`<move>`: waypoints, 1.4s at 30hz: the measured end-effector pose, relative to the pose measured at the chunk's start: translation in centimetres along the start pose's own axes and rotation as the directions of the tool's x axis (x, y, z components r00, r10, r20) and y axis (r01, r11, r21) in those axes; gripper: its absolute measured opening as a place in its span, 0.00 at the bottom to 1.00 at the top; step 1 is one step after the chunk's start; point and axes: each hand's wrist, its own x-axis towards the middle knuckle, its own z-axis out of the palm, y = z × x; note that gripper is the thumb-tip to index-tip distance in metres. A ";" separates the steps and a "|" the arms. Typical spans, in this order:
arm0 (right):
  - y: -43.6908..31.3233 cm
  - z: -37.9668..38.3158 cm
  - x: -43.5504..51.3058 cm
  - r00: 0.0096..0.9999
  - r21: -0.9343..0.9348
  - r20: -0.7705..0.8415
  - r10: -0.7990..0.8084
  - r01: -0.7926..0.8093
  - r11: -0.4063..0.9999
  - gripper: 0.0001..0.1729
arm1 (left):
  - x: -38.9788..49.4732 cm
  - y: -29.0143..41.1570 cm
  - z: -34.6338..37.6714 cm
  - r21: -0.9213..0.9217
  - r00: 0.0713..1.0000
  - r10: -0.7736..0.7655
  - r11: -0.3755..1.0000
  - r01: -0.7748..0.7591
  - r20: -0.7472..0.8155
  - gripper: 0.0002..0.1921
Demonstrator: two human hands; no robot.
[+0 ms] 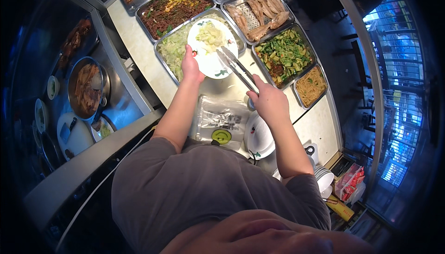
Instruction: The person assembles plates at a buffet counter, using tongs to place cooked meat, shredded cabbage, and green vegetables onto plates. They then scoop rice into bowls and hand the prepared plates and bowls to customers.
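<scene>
My left hand point(192, 65) grips the near left rim of a white plate point(208, 67) with a painted pattern. Pale green cooked cabbage point(211, 36) lies on the plate's far part. In my right hand point(266, 97) are metal tongs point(240, 69), their tips over the plate beside the cabbage; whether they touch it I cannot tell. The plate is held above a steel tray of cabbage point(174, 50) and hides part of it. Nearer to me lie a stack of clear plastic bags point(222, 115) with a green smiley print and a stack of white plates point(259, 137).
Steel trays hold minced meat point(161, 14), fried fish point(264, 7), chopped green vegetables point(285, 52) and noodles point(310, 86). A metal-framed edge point(118, 59) runs along the left, beyond it a pot of food point(87, 90) and a cutting board point(71, 129). Bowls point(323, 177) are stacked at the lower right.
</scene>
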 end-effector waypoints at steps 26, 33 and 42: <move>4.6 4.3 -6.5 0.957 0.935 0.036 0.289 -0.134 0.329 0.29 | -5.8 0.4 -2.5 0.080 0.992 -0.059 0.996 0.050 0.110 0.29; 7.8 4.9 -10.4 0.972 0.766 0.189 0.139 -0.058 -0.640 0.13 | -15.3 4.0 -3.1 0.195 0.965 -0.184 0.970 0.146 0.190 0.29; 7.3 7.8 -9.1 0.981 0.602 0.174 0.090 -0.033 -0.798 0.13 | -27.4 12.8 -10.9 0.480 0.841 -0.510 0.792 0.377 0.181 0.28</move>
